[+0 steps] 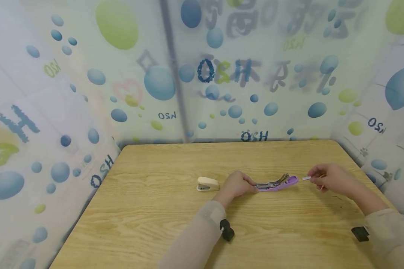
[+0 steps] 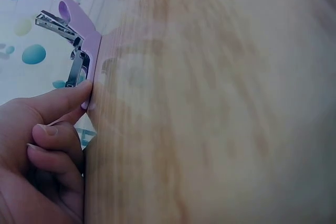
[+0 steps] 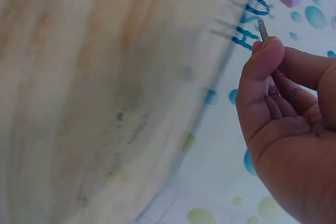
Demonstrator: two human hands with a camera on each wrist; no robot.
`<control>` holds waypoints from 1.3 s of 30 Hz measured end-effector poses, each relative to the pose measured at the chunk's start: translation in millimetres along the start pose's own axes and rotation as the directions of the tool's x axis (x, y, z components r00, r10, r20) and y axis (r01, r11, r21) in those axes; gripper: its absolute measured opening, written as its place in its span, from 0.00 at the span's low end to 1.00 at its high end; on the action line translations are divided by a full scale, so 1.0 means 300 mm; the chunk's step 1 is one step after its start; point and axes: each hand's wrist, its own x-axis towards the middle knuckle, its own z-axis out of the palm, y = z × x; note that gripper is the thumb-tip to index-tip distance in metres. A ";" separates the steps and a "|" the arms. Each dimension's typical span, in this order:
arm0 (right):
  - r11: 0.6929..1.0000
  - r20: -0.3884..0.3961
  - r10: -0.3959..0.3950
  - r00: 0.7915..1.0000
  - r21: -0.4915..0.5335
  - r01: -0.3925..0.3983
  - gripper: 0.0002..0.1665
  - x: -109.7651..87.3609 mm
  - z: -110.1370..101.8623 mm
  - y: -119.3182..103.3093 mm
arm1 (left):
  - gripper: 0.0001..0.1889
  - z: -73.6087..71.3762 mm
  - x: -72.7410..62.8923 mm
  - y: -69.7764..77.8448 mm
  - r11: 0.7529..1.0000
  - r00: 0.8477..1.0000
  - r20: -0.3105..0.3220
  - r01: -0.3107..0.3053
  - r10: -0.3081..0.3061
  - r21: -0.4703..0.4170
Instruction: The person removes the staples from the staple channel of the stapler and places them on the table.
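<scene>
A pale wood-grain surface [image 1: 262, 216] with rounded far corners stood against a whitish back wall [image 1: 222, 104], flanked by left [image 1: 23, 89] and right walls [image 1: 383, 145]. Blue and green droplets and reversed "H2O" lettering covered all three. A grey vertical strip [image 1: 171, 41] and blurred grey characters showed behind, under soft light.

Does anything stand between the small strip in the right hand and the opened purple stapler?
Nothing visible does: only a gap separates the strip from the purple stapler. The left hand holds its opposite end; the cream stapler is beyond that hand, out of the way.
</scene>
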 end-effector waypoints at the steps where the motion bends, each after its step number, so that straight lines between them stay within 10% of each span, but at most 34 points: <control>1: 1.000 0.014 0.004 1.000 0.010 -0.004 0.14 0.003 0.004 0.012 | 0.06 0.000 0.000 0.000 1.000 1.000 -0.001 0.001 -0.001 0.000; 39: 0.998 0.059 -0.059 0.997 -0.012 0.060 0.11 0.034 0.081 0.095 | 0.06 -0.001 0.012 -0.002 0.999 0.998 0.042 -0.038 0.039 -0.020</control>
